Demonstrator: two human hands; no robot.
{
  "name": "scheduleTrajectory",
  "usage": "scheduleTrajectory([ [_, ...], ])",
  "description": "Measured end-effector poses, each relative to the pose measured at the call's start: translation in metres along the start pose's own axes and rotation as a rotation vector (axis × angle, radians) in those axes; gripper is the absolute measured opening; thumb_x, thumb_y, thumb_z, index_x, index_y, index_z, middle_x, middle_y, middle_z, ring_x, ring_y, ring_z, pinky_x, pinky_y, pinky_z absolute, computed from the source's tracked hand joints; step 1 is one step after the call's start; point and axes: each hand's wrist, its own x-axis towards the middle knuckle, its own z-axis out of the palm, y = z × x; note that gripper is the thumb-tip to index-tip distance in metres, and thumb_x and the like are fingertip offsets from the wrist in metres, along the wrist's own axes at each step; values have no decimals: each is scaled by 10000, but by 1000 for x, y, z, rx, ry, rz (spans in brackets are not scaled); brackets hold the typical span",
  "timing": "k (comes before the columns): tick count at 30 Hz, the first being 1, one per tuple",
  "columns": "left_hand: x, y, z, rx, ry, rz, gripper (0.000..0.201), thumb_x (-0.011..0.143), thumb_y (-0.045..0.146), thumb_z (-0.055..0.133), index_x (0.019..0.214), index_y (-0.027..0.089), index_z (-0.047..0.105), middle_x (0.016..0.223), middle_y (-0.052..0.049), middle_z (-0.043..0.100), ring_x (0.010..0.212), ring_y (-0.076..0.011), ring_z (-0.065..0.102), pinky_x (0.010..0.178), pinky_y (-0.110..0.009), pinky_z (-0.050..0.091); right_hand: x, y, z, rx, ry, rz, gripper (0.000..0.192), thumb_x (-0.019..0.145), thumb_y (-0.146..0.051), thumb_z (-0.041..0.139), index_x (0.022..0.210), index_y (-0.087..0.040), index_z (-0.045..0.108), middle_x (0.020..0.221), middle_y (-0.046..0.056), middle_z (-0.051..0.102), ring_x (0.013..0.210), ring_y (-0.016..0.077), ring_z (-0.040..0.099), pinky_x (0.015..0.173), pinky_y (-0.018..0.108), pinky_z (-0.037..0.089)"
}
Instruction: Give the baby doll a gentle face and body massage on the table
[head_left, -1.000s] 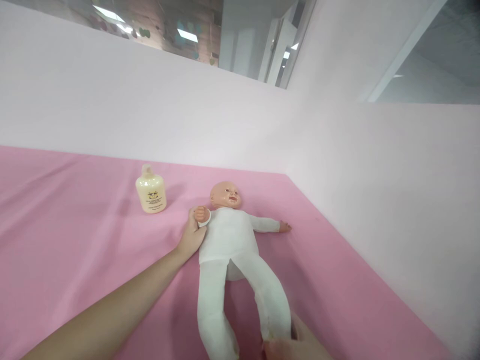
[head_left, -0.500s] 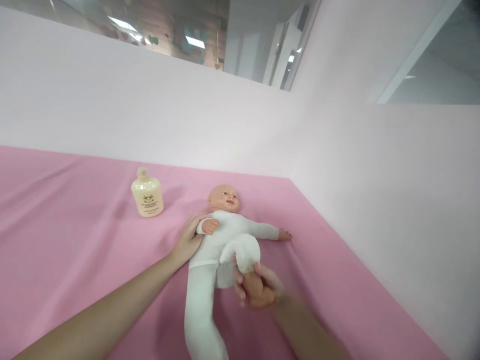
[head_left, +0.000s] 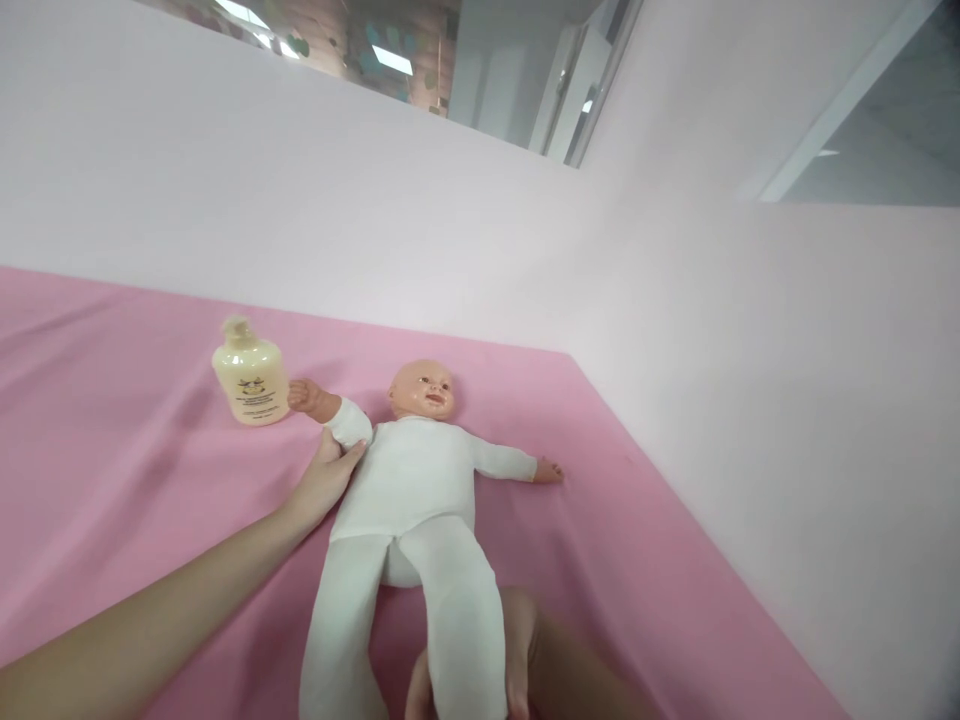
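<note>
A baby doll [head_left: 420, 470] with a smooth head, white cloth body and limbs lies face up on a pink cloth [head_left: 150, 480]. My left hand [head_left: 326, 480] is at the doll's side, on the image left, thumb in front and fingers partly hidden beneath the raised upper arm. That arm's small hand reaches toward the lotion bottle [head_left: 255, 385]. My right hand [head_left: 517, 650] grips the doll's leg on the image right, low in the view. Fingers show on both sides of this leg, which is stretched out toward me. The feet are out of view.
The pale yellow pump bottle stands upright at the left of the doll. White walls [head_left: 337, 200] rise behind and at the right of the pink surface. Glass windows [head_left: 502, 70] are set above them.
The doll's leg in my right hand has gone from bent over the belly to stretched out toward me. The doll's arm by my left hand has swung outward from the chest.
</note>
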Motion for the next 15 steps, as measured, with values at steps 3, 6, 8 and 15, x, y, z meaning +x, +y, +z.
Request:
scheduleTrajectory([
  [3,0,0,-1,40,-85,41,343,746,351,757,1056,250,650,1106,-61,718,1226,-331,621,1058,-464,483,5,14,-4,115,-340,118,663,446,-794,777,666,-203,571,648,33,679,752,245,723,739,375,560],
  [6,-2,2,-3,111,-262,246,309,726,282,720,1033,271,741,1266,-78,706,1366,-339,537,1215,-492,348,6,15,-5,401,-224,-163,767,470,-965,567,683,-229,550,462,-46,507,490,156,534,709,418,553],
  [8,-2,2,-4,168,-324,364,322,727,237,685,1032,287,774,1335,-72,686,1393,-329,518,1247,-495,302,6,6,-6,519,-64,-202,726,636,-948,474,751,-235,556,487,-77,432,495,119,421,746,399,541],
  [15,-2,4,-5,181,-291,240,436,762,323,714,1191,249,716,1312,-74,693,1263,-319,607,1148,-472,420,0,-8,-16,541,-112,-239,773,773,-930,230,755,-229,557,509,-79,386,573,120,448,816,376,476],
])
